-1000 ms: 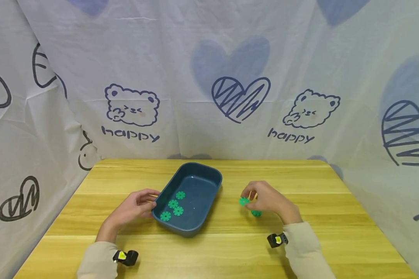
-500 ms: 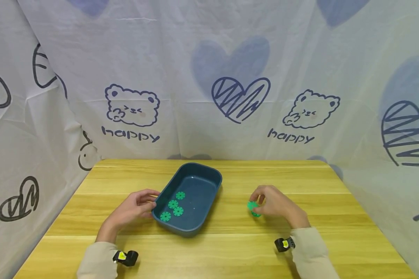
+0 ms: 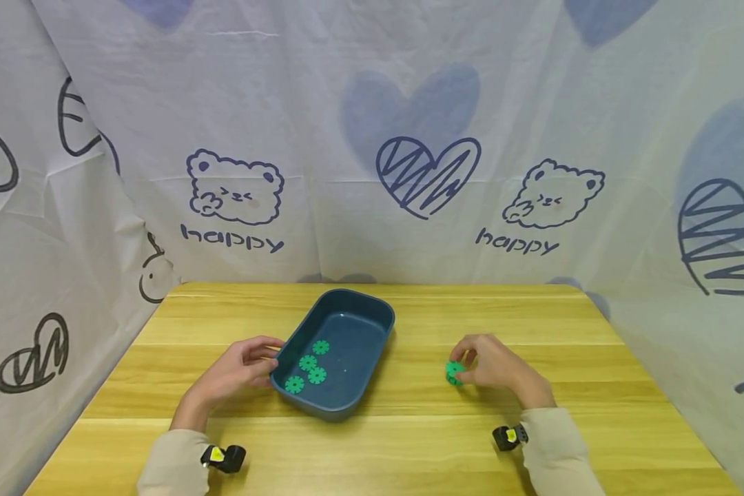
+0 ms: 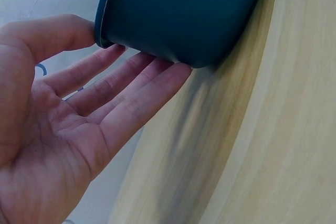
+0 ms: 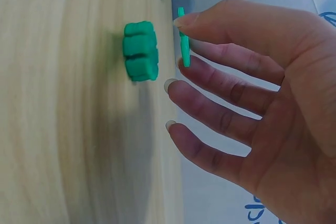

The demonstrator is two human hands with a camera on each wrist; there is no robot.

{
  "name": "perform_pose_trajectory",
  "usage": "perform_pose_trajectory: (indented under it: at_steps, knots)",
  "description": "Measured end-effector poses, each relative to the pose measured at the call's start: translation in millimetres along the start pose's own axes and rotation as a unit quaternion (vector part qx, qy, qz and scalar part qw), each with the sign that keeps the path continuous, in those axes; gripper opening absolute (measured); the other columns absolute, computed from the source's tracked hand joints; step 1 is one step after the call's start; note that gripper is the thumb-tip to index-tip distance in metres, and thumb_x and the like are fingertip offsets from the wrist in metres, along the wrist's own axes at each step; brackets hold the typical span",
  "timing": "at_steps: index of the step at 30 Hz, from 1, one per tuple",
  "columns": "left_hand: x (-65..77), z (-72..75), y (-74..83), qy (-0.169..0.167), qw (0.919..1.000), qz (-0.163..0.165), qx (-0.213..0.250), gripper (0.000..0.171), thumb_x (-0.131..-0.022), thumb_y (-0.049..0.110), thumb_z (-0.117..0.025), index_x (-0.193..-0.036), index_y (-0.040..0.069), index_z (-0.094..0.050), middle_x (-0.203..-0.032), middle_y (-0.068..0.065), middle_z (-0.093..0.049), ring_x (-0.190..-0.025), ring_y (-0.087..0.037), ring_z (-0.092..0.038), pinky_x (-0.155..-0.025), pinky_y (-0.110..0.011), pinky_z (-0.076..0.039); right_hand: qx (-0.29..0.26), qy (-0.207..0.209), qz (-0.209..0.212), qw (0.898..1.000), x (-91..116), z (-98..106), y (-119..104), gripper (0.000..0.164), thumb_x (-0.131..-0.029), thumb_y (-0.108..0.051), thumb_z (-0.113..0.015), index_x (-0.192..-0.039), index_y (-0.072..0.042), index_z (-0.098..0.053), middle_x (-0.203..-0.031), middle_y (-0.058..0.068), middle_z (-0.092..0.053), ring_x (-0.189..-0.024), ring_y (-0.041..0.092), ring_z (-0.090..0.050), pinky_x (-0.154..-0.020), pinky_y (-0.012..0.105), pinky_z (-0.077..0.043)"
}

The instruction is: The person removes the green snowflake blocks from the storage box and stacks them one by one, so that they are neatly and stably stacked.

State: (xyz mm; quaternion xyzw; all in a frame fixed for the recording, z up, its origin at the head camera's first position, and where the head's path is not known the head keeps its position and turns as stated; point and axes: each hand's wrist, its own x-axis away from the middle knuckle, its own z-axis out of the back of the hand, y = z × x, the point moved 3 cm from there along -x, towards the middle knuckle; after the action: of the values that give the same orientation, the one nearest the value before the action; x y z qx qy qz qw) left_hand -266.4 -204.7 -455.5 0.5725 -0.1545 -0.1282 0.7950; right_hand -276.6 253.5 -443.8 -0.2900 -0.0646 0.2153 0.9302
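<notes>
My left hand rests at the left side of a dark blue bin. In the left wrist view its nearly straight fingers touch the outer wall, and the thumb is at the rim. My right hand pinches one thin green notched disc between thumb and fingers. Just beneath it, a short stack of the same green discs stands on the table, with a gap between disc and stack in the right wrist view. In the bin lie several flat green discs, toward its near left corner.
The wooden table reaches to a white cloth printed with hearts and bears, which hangs behind it and along both sides. Each wrist wears a small black camera.
My right hand has moved right and slightly toward me with the pinched disc, which is now over the stack. The left hand and the bin have stayed where they were.
</notes>
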Motion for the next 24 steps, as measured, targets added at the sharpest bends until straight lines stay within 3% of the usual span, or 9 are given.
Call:
perform_pose_trajectory:
  at_steps: [24]
  knots:
    - [1.5,-0.6,3.1,-0.004,0.9999,-0.007,0.008,0.049,-0.104,0.015,-0.060,-0.147,-0.006,-0.047,-0.136,-0.032,-0.059,-0.115,-0.031,-0.068,-0.088,-0.040,-0.065,-0.016,-0.007,0.005,1.000,0,-7,16,0.022,-0.083,-0.009,-0.083,-0.104,-0.007,-0.075,-0.101,0.005,-0.073,-0.088,0.017,-0.065,-0.076,0.026,-0.057]
